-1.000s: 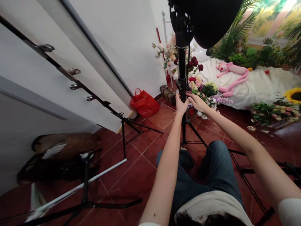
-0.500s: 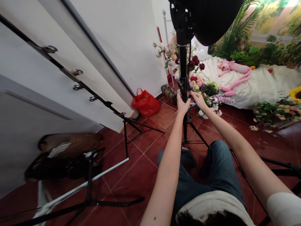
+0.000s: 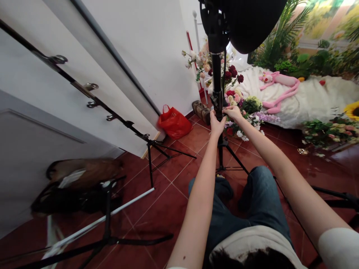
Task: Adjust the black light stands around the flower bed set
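Hands at a stand
Left hand curls closed around it below the lamp; right hand bunches fingertips at its side, hold unclear. It rises upright beyond the knees, any lettering too small to read.

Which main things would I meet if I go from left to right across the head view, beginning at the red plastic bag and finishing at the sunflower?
Red plastic bag → black pole → right hand's grip → pink plush toy → sunflower.
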Demonstrator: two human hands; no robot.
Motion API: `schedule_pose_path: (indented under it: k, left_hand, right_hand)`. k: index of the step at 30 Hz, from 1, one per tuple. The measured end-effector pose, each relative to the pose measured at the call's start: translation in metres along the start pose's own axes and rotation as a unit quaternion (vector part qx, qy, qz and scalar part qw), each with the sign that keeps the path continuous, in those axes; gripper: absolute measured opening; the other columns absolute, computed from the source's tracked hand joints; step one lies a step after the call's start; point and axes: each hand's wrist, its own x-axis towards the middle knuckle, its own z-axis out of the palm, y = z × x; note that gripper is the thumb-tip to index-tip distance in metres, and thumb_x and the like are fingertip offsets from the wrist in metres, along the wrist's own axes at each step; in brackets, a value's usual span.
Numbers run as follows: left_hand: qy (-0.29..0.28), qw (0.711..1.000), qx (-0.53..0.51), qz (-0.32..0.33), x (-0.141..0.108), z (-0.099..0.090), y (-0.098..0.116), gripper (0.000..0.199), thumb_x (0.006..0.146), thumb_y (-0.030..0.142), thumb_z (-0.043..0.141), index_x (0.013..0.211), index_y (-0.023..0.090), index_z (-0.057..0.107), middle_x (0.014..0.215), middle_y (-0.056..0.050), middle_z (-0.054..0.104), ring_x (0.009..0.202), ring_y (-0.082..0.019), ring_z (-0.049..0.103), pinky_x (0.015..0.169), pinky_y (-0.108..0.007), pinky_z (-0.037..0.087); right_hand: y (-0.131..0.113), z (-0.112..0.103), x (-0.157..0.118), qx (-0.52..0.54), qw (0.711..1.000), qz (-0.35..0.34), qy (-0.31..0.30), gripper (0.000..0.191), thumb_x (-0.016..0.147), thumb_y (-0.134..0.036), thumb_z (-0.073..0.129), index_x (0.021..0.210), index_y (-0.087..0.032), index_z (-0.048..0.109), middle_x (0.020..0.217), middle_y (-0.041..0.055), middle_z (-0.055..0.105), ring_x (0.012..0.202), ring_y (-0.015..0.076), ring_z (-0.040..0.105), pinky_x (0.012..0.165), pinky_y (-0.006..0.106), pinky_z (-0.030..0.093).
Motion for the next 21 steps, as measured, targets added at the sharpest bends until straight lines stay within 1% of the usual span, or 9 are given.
schedule_pose_path:
  k: [3,6,10,13,15,17,19,21]
  left_hand:
    - [0.0,1.0,-0.009,-0.005,0.0,0.0,0.0,0.043,0.072,0.014,0.071,0.103,0.024,0.044,0.105,-0.004,0.06,0.103,-0.02,0.062,0.101,-0.041,0.049]
    - [-0.004,1.0,-0.008,-0.008,-0.001,0.0,0.002,0.042,0.073,0.017,0.072,0.106,0.024,0.045,0.107,-0.005,0.06,0.107,-0.02,0.061,0.103,-0.041,0.048]
    - [-0.004,1.0,-0.004,-0.007,-0.003,0.0,0.005,0.044,0.074,0.021,0.073,0.109,0.024,0.046,0.108,-0.005,0.059,0.108,-0.02,0.061,0.105,-0.042,0.047]
    - [0.001,1.0,0.0,-0.009,-0.003,0.0,0.005,0.042,0.075,0.018,0.071,0.108,0.024,0.045,0.107,-0.005,0.059,0.106,-0.019,0.061,0.103,-0.042,0.048]
    - [0.0,1.0,0.0,-0.01,-0.003,0.0,0.005,0.042,0.074,0.016,0.069,0.106,0.024,0.044,0.108,-0.005,0.059,0.105,-0.019,0.062,0.103,-0.041,0.049]
    - [0.0,1.0,-0.001,-0.007,-0.002,0.0,0.004,0.043,0.073,0.013,0.069,0.106,0.024,0.043,0.108,-0.005,0.059,0.105,-0.019,0.062,0.103,-0.042,0.049]
    - [0.0,1.0,0.0,-0.008,-0.002,0.0,0.002,0.044,0.073,0.012,0.068,0.105,0.024,0.042,0.108,-0.005,0.059,0.105,-0.02,0.062,0.102,-0.043,0.05]
    - [-0.003,1.0,0.003,-0.008,-0.002,0.0,0.0,0.044,0.073,0.012,0.068,0.105,0.024,0.042,0.108,-0.006,0.059,0.105,-0.02,0.062,0.101,-0.044,0.051]
  right_hand:
    - [0.0,0.001,-0.007,0.02,0.999,0.014,0.025,0.013,0.075,-0.017,0.069,0.069,-0.016,0.057,0.043,-0.0091,0.039,0.038,0.0044,0.03,0.039,0.019,0.024]
    - [0.006,-0.002,-0.018,0.073,0.997,-0.006,-0.007,0.016,0.083,-0.026,0.063,0.072,-0.015,0.06,0.047,-0.0083,0.04,0.039,0.0037,0.03,0.039,0.018,0.024]
    - [0.018,-0.008,-0.025,0.119,0.991,0.005,-0.063,0.018,0.086,-0.033,0.059,0.086,-0.017,0.066,0.06,-0.0057,0.05,0.046,0.0045,0.039,0.042,0.015,0.03]
    - [0.026,-0.005,-0.022,0.13,0.988,0.001,-0.077,0.02,0.089,-0.035,0.053,0.091,-0.02,0.066,0.071,-0.0036,0.057,0.055,0.0062,0.048,0.047,0.015,0.037]
    - [0.03,0.002,-0.019,0.124,0.99,-0.03,-0.061,0.025,0.09,-0.041,0.05,0.089,-0.02,0.064,0.079,-0.0019,0.061,0.062,0.0078,0.053,0.051,0.016,0.042]
    - [0.035,0.011,-0.017,0.129,0.989,-0.063,-0.03,0.033,0.091,-0.051,0.049,0.084,-0.02,0.061,0.084,-0.0003,0.063,0.069,0.0094,0.056,0.056,0.017,0.046]
    - [0.039,0.02,-0.015,0.151,0.986,-0.072,-0.001,0.043,0.09,-0.061,0.046,0.081,-0.021,0.057,0.084,0.0007,0.063,0.074,0.0109,0.058,0.063,0.019,0.05]
    - [0.04,0.027,-0.014,0.184,0.981,-0.063,0.015,0.05,0.089,-0.069,0.043,0.081,-0.021,0.054,0.083,0.0014,0.063,0.077,0.0118,0.06,0.071,0.021,0.053]
